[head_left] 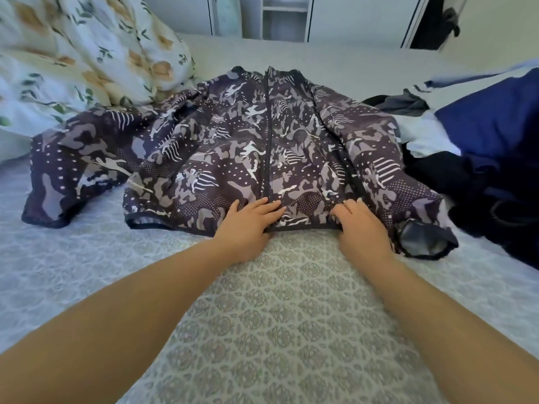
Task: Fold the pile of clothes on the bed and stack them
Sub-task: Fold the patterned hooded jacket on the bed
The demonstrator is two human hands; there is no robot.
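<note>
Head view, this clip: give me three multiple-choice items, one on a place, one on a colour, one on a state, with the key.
1. Where do both hands rest?
A. on the jacket's collar
B. at the jacket's bottom hem
C. on the floral duvet

2. What colour is the big garment on top of the pile at right?
A. red
B. yellow
C. dark blue

3. How does the jacket lie?
A. spread flat, zip closed, sleeves out
B. folded into a square
C. held up in the air

Key: 1 B, the left hand and right hand sit on the hem nearest the camera. 2 C, the pile is topped by dark blue cloth. 3 A, the jacket lies open on the bed beside the duvet.
</note>
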